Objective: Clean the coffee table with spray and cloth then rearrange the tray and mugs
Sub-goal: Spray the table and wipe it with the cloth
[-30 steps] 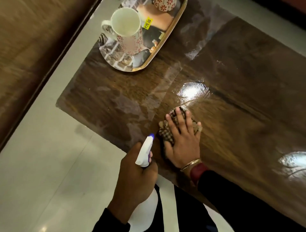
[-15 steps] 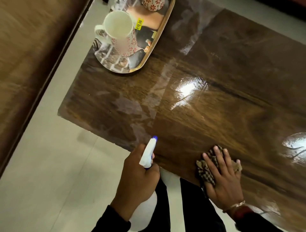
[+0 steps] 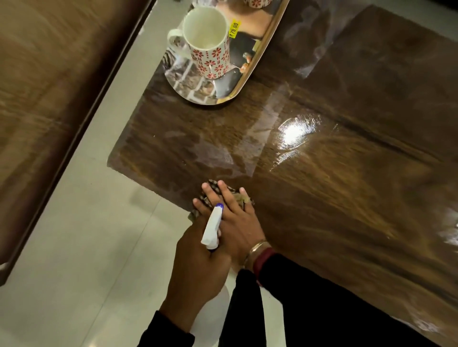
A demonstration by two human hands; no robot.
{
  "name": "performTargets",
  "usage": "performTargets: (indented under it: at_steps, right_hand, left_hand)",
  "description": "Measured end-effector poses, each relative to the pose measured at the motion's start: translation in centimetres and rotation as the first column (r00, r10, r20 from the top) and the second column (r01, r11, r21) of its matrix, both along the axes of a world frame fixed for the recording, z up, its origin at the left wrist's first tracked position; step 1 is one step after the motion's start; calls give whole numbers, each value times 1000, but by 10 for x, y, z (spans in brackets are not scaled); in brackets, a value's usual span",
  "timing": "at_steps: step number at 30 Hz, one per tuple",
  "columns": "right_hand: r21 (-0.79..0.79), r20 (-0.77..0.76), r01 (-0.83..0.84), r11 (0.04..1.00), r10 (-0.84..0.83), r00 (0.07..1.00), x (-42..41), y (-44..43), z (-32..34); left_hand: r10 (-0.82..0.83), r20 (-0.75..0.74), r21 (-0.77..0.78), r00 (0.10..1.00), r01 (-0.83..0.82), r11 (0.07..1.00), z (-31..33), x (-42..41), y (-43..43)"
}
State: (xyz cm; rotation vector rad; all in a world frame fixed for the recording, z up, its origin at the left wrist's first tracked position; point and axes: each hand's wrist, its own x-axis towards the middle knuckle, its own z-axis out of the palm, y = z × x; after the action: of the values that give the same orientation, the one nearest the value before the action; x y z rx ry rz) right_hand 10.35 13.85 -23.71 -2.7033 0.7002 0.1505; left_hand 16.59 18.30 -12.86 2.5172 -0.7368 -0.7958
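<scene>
Room: pale tiled floor (image 3: 81,247); a brown wooden panel (image 3: 44,99) runs along the far left, well apart from the coffee table (image 3: 347,198).
Surface: the coffee table is dark glossy wood with bright glare; pale smears show between its left corner and the glare, possibly spray film or reflection.
Tray (image 3: 238,81): oval, printed, gold-rimmed, sitting on the coffee table's far-left edge; its left end appears to overhang.
Mug (image 3: 209,44): white with a red flower print, upright and empty, on the tray's near end. A second mug (image 3: 256,2) is cropped at the top edge, also on the tray.
Left hand (image 3: 198,267): fingers wrapped around the spray bottle (image 3: 212,229), held off the coffee table's near edge, nozzle aimed toward the tabletop.
Right hand (image 3: 230,213): fingers spread flat, pressing the checked cloth (image 3: 213,188) onto the coffee table at its near edge, just beside the left corner; partly hidden behind the bottle.
Step (judgement): wiping stage; tray and mugs not yet rearranged.
Next (judgement): carry the cloth over the smeared patch toward the tray, then lift the tray to wipe beneath it.
</scene>
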Motion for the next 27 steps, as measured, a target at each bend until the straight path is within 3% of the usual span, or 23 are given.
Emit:
performTargets:
  at_steps: [3,6,9,11,14,18,20,24,27]
  right_hand:
    - [24,15,146,989,-146,989,-13,-38,0]
    - [6,19,428,904,-428,904,-14,-99,0]
    - [19,4,532,847,-532,847,2,-134,2]
    - [8,9,467,884,-467,884,8,-122,3]
    - [16,12,109,994,-109,994,4,-82,5]
    - [42,15,-185,982,185,983,-2,-106,2]
    - [67,16,-150,986,149,989,3,-146,3]
    - [39,34,120,992,-121,992,29,-244,6]
    - [19,22,167,986,-167,986,44,-262,5]
  left_hand:
    - [6,-181,-48,983,-15,999,9,19,7]
    - [45,-219,-78,975,-64,995,7,37,15]
    - [81,-293,-84,953,-110,990,9,45,13]
    - [84,-314,-72,946,-112,991,11,48,14]
    - [63,-353,-46,933,-84,995,15,53,6]
    - [27,-317,-38,948,-41,998,25,57,-8]
    - [32,-309,-35,950,-45,998,28,56,-16]
    - [53,-300,-37,952,-67,997,25,57,-35]
    - [122,-291,-54,949,-143,988,24,55,-47]
